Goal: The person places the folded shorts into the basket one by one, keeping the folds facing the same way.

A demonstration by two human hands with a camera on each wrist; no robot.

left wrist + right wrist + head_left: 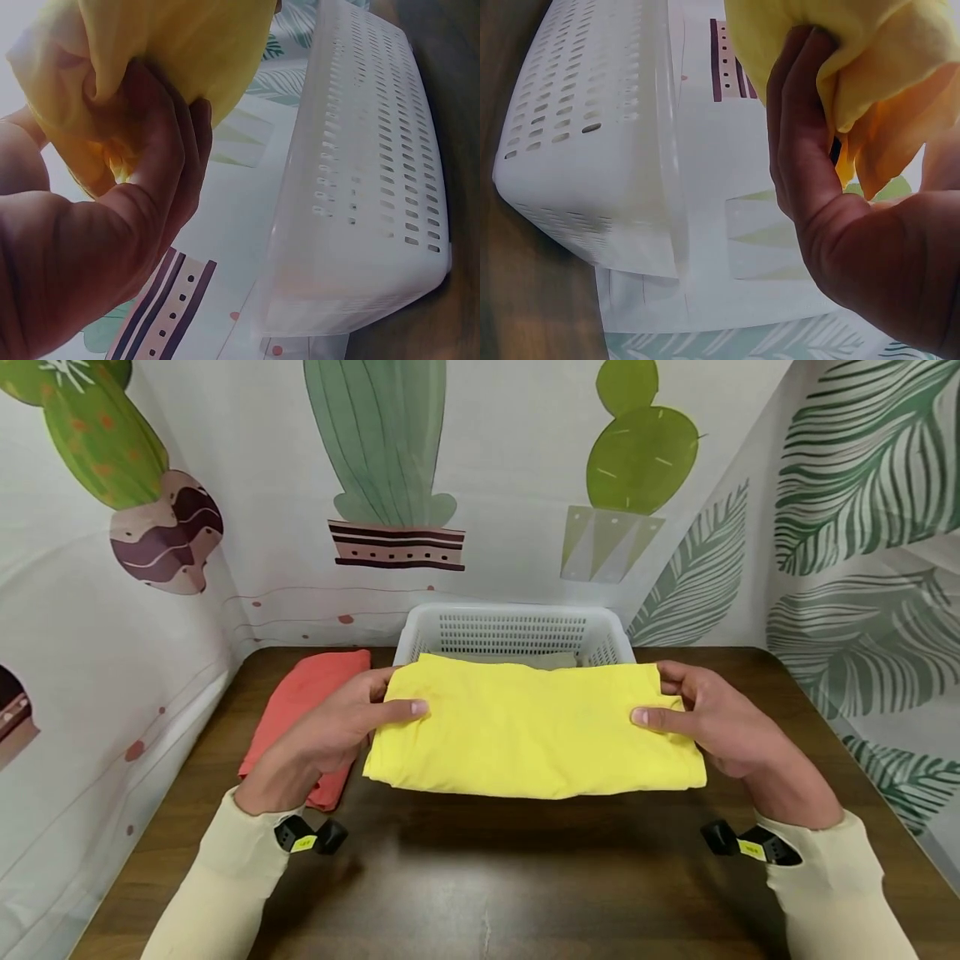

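A folded yellow cloth, perhaps a garment, is held up above the table by both hands. My left hand pinches its left end, thumb on the near face and fingers behind. At the other end my right hand grips it the same way. In the left wrist view the fingers curl under the yellow fabric; the right wrist view shows fingers likewise beneath it. Behind the cloth stands a white perforated plastic basket, its front hidden by the cloth. Some pale fabric lies inside.
A folded red cloth lies on the left of the brown wooden table, partly behind the left hand. Close behind the basket hangs a printed curtain with cacti and leaves.
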